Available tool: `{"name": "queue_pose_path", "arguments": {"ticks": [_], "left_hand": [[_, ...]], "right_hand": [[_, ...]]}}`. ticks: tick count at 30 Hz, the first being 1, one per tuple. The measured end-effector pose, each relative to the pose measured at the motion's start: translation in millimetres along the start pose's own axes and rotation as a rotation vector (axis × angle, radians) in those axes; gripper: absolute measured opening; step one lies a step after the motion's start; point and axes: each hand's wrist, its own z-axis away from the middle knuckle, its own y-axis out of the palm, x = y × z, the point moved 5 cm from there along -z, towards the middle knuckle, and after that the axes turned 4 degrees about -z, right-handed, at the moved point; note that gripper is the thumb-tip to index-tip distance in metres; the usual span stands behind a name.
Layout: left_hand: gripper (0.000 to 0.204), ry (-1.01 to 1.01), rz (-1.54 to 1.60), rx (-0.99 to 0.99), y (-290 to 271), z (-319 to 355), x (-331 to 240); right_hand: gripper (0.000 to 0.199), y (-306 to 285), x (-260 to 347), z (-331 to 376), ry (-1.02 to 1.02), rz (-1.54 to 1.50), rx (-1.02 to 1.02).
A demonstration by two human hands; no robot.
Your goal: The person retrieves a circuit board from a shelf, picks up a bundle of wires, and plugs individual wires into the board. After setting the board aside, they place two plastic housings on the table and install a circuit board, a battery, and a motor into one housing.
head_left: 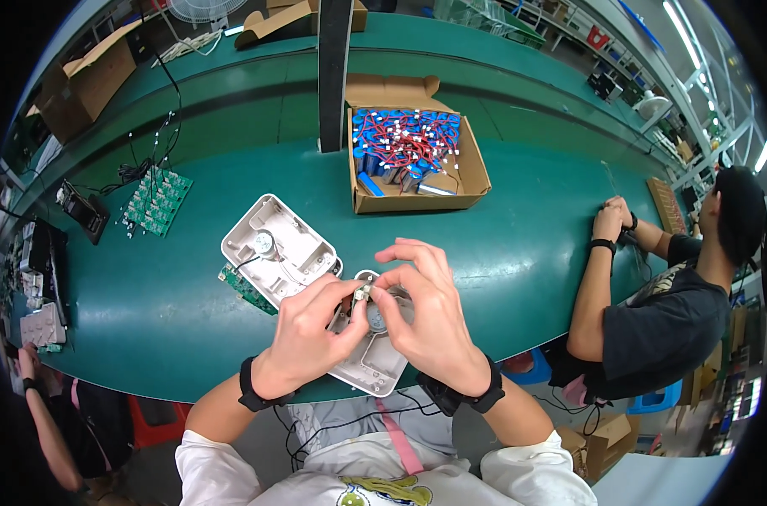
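Note:
My left hand [306, 337] and my right hand [427, 316] meet over a white plastic housing half [382, 369]. The thumb and forefinger of each are pinched on a small pale green-and-white part [361, 293], perhaps a little board with a connector; its details are too small to make out. Below the fingers, a round silvery piece [377, 319] sits inside this housing, partly covered by my right hand. To the left lies a second white housing half [280, 249], open side up, with a round silvery component [264, 244] and wires inside. A green circuit board [247, 288] shows from under its edge.
A cardboard box [417, 203] of blue battery cells with red wires stands beyond my hands, right of a dark post [333, 76]. Circuit boards [159, 201] with cables lie at left. One co-worker [666, 312] sits at right; another's arm [42, 405] shows at lower left.

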Motion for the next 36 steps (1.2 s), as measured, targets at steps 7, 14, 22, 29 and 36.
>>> {"name": "queue_pose_path", "arguments": {"ticks": [7,14,22,29,36], "left_hand": [[0.022,0.016,0.032,0.013,-1,2,1],[0.020,-0.009,0.041,0.008,0,0,0],[0.018,0.029,0.082,-0.032,-3,3,5],[0.021,0.059,0.092,-0.089,0,6,11],[0.018,0.049,0.057,-0.048,-4,5,7]], "right_hand": [[0.009,0,8,-7,-0.058,0.076,0.049],[0.011,-60,-47,-63,0.115,0.017,0.093],[0.022,-62,-153,-121,0.108,0.400,0.069],[0.018,-93,-141,-117,0.346,-0.295,-0.080],[0.016,-112,-85,-104,0.157,-0.597,-0.144]]}}
